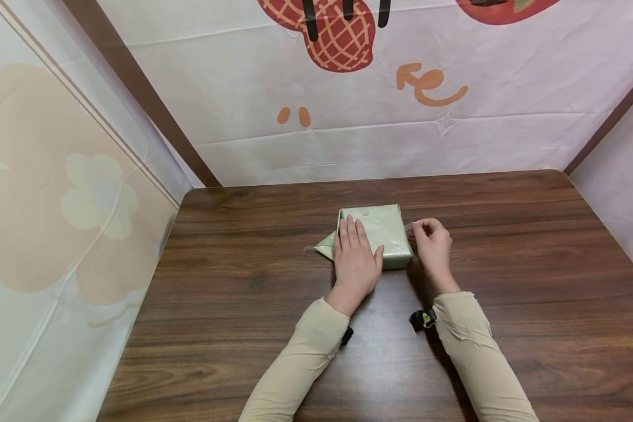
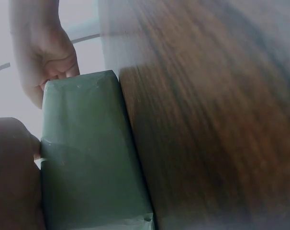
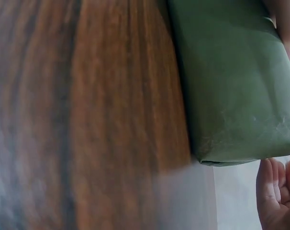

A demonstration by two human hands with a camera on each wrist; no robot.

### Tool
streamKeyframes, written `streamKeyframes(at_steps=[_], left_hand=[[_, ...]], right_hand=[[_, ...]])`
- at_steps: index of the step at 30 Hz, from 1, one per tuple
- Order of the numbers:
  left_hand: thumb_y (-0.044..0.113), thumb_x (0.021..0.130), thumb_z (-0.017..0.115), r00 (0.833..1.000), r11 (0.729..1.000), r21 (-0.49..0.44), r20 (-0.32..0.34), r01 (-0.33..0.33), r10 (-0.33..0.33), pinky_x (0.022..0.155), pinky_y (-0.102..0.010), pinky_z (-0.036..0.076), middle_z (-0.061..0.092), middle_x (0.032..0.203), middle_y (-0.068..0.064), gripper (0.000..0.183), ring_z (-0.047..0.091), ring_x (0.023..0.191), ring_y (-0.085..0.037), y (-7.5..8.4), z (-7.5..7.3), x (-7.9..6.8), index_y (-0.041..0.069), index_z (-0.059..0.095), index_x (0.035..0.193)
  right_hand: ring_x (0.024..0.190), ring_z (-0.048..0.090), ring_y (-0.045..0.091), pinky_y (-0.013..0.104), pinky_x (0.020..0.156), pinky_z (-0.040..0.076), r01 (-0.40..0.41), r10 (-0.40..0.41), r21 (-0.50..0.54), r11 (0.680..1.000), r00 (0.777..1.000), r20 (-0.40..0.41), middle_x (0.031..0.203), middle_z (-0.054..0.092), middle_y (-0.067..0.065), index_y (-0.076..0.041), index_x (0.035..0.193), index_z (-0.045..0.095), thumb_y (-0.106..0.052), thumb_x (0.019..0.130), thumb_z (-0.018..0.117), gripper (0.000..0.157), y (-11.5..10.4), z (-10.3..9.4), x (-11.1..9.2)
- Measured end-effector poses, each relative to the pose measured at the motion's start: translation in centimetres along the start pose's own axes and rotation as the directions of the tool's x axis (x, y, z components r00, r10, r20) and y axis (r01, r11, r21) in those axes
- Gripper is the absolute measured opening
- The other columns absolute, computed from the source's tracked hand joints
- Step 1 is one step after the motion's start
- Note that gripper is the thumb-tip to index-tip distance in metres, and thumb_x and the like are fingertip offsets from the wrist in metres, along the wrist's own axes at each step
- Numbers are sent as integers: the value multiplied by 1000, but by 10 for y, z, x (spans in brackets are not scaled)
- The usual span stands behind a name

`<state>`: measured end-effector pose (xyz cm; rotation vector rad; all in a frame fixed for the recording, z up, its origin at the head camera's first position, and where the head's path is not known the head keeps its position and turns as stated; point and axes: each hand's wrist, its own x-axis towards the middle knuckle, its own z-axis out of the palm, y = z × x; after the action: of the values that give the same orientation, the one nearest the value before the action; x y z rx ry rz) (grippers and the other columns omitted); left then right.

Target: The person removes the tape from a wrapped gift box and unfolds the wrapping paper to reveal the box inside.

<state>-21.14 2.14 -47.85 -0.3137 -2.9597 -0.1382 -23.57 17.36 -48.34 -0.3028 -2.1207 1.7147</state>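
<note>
Left hand (image 1: 356,258) lay flat on the green wrapped box (image 1: 385,234) — right hand (image 1: 432,247) pinched something small and clear at its 3 o'clock edge.

Dark wood table (image 1: 506,328) — pale printed cloth walls (image 1: 453,135) around.

Wooden table (image 1: 506,281): dark brown, wood-grain surface with rounded far corners. White backdrop sheet (image 1: 242,88): hangs behind the table's far edge, printed with a red lattice shape (image 1: 337,35) and orange marks (image 1: 429,82). Flower-patterned panel (image 1: 58,205): stands left of the table.
</note>
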Motion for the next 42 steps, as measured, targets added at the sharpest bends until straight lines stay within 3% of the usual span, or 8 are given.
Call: streamKeyframes(at_steps=[8,16,23,28,31,34,38,42], left_hand=[[47,102,29,1000,1000,-4,25,0,0,112,-47,21,14,154,-26,72,12,143,-37,-2,1,7,-8,19,148],[46,102,32,1000,1000,-15,-8,-4,4,111,-47,23,17,154,-26,72,14,143,-36,-3,1,10,-8,22,147],[45,102,32,1000,1000,-28,-5,-2,2,112,-47,21,16,154,-26,71,13,143,-36,-2,2,11,-8,22,147],[45,102,31,1000,1000,-28,12,-2,2,112,-47,21,15,154,-26,71,12,143,-36,-2,2,14,-8,20,148],[45,102,30,1000,1000,-24,8,0,0,112,-48,21,15,154,-26,71,13,143,-36,-3,3,17,-8,20,148],[45,102,30,1000,1000,-23,14,3,-2,112,-47,21,15,154,-26,71,13,143,-36,-3,3,19,-8,20,148],[46,102,31,999,999,-47,39,-16,18,112,-48,20,16,154,-26,72,14,143,-37,-6,1,21,-9,21,147],[43,101,38,999,993,-108,-18,-46,44,110,-52,22,32,148,-24,63,25,139,-36,-15,-3,27,-5,40,141]], right_hand=[[63,64,6,24,64,55,-49,52,53,997,998,-44,81,63,23,12,91,62,-1,93,56,15,3,-6,4],[58,62,2,21,62,54,-108,120,133,985,989,-84,64,60,-6,8,87,62,1,91,58,9,7,-17,11],[59,63,6,21,59,54,-117,148,241,963,983,-112,68,61,0,12,88,61,5,89,57,8,10,-24,12],[62,61,4,15,60,49,-44,54,85,995,991,-121,71,63,4,8,88,64,0,89,61,8,7,-25,11],[70,62,9,16,64,46,105,-110,-118,987,993,-35,81,67,11,6,93,67,-2,87,64,10,3,-23,12],[84,64,22,27,74,50,261,-236,-229,938,963,129,96,66,19,7,100,67,-1,86,65,16,-2,-17,14],[98,60,38,47,82,51,384,-288,-287,878,901,326,108,60,24,10,111,62,-2,88,64,26,-6,-10,19],[105,56,40,49,85,50,448,-281,-346,825,855,436,120,55,25,9,122,57,-7,91,61,35,-9,-4,24]])
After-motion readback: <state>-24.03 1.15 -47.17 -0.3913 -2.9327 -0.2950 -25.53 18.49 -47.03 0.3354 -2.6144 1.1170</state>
